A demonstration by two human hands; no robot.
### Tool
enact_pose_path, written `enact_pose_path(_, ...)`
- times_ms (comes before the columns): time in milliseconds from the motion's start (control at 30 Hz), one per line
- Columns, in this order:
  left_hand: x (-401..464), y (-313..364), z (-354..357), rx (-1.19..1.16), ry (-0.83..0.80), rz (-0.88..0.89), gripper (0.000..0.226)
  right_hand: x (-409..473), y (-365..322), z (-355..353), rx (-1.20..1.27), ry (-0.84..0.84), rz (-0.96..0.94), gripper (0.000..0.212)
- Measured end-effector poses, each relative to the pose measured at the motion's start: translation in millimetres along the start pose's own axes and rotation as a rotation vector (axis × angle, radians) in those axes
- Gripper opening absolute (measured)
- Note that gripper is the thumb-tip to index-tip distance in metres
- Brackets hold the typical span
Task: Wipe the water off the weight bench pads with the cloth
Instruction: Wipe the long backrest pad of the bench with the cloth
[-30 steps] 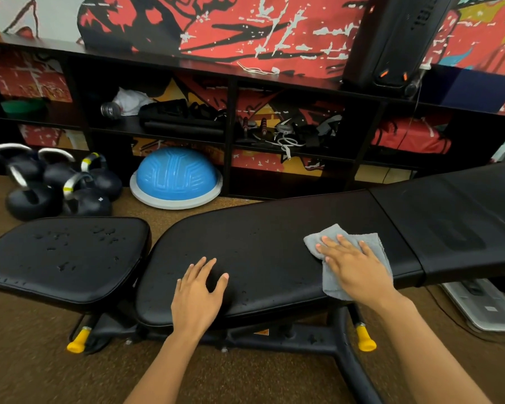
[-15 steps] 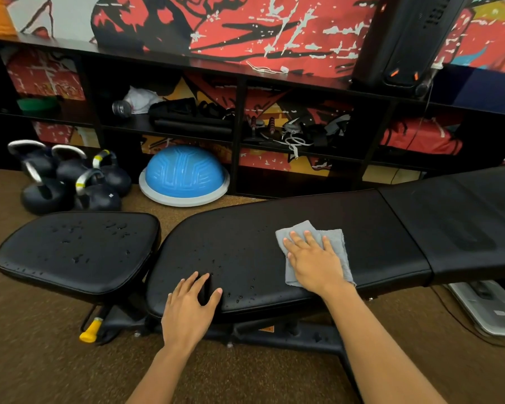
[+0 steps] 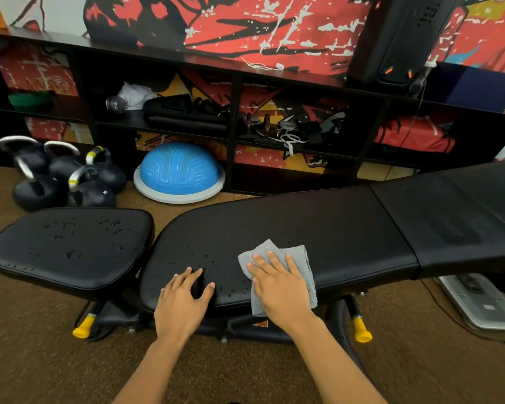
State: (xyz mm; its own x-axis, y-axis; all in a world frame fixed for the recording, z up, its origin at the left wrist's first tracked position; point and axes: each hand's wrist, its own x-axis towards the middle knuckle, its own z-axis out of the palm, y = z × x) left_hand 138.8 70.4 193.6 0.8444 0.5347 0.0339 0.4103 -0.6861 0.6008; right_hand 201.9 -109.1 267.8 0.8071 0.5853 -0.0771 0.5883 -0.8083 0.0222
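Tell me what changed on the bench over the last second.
The right hand, flat on the grey cloth, slid it leftward along the back pad toward the left hand. Droplets remain between the hands. The left hand stayed resting on the pad's near edge; the wet seat pad is untouched.

Even indoor light, soft sheen on the black pads (image 3: 289, 228), wide-angle bowing at edges, perhaps slight blur.

A gym: kettlebells (image 3: 62, 176), weight bench (image 3: 274, 228), balance dome (image 3: 179, 172).
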Motion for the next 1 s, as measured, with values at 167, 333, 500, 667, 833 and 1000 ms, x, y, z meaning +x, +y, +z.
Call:
enact_pose_path(167,0,0,0,0.003,0.001,0.001,0.054,-20,8,1,-0.009,0.008,0.015,0.044)
enact_pose_path(333,0,-1,1,0.014,-0.001,0.010,0.054,-33,27,-5,-0.037,0.019,0.007,0.043)
enact_pose_path(500,0,-1,1,0.017,-0.004,0.009,0.054,-35,54,-19,-0.089,0.110,0.080,0.047)
enact_pose_path(667,-1,-1,1,0.015,-0.001,0.013,0.055,-8,87,-40,-0.052,-0.010,0.107,0.046)
enact_pose_path(833,-1,0,-1,0.011,-0.010,0.001,0.055,47,100,-48,-0.084,-0.128,0.153,0.049)
enact_pose_path(1000,-1,0,0,0.006,-0.008,-0.011,0.055,93,85,-38,-0.058,-0.131,0.170,0.050)
